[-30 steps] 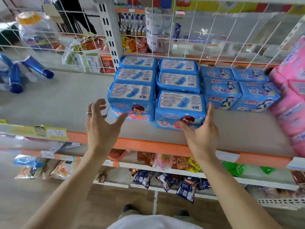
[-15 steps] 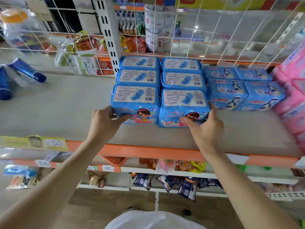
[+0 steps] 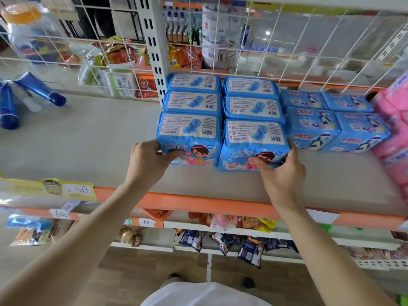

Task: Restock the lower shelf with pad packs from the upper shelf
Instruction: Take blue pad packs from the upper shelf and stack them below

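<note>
Head view
- Upper shelf (image 3: 88,146): a pale board with an orange front edge, running across the middle of the frame.
- Pad packs: six light blue ones in two columns of three, centre of the frame, running back to the wire grid (image 3: 287,51).
- Left pack (image 3: 189,133): front of the left column, standing on the shelf, its side touching the right pack (image 3: 254,140).
- Left hand (image 3: 148,160): grips the left pack's lower left front corner, thumb laid across the front face, fingers curled round the side.
- Right hand (image 3: 284,171): holds the right pack's right front corner, thumb stretched across the printed face, index finger up along the right side (the other fingers are hidden behind the pack).
- Hands apart: one at each outer end of the front pair, both packs between them.
- Other blue packs (image 3: 313,129): a lower group just right of the columns, touching them.
- Pink packs (image 3: 395,138): stacked at the right edge of the frame.
- Blue tubes (image 3: 39,89): lying at the left edge, well apart from the packs.
- Lower shelf (image 3: 242,230): below the orange edge, with snack packets hanging from its rail.
- Price tag (image 3: 75,191): yellow, on the shelf edge at left.
</note>
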`<action>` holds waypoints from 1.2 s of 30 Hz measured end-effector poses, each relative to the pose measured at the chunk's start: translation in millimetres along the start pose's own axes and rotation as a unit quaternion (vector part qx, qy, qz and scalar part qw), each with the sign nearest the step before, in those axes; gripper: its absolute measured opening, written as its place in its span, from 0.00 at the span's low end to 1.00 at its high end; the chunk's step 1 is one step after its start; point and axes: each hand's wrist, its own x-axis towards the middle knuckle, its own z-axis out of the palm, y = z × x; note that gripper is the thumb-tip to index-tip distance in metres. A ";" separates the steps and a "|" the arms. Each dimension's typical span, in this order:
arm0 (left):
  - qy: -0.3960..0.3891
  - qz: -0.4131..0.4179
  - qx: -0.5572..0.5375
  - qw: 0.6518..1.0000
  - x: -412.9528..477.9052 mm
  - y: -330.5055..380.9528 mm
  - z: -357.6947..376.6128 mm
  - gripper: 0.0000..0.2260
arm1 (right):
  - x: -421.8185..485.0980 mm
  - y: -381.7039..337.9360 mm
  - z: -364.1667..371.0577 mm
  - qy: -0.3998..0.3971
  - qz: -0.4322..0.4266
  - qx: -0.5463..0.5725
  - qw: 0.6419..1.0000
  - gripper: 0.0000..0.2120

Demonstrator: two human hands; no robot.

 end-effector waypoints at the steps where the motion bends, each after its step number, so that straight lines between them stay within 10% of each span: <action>1: -0.006 -0.012 -0.003 1.000 -1.8 -0.5 -1.7 0.19 | -2.4 0.4 -1.1 -0.003 0.007 0.002 1.000 0.44; 7: 0.001 0.022 0.006 1.000 -41.4 17.3 -1.4 0.49 | -20.1 -29.2 2.6 0.024 -0.131 -0.196 0.972 0.55; 18: 0.013 0.046 -0.025 0.999 -34.5 19.5 18.5 0.28 | -5.9 -40.7 36.7 0.016 -0.123 -0.258 0.958 0.38; 36: 0.023 0.049 0.042 0.998 -24.4 31.5 24.7 0.27 | -3.8 -31.2 40.5 0.038 -0.152 -0.216 0.964 0.37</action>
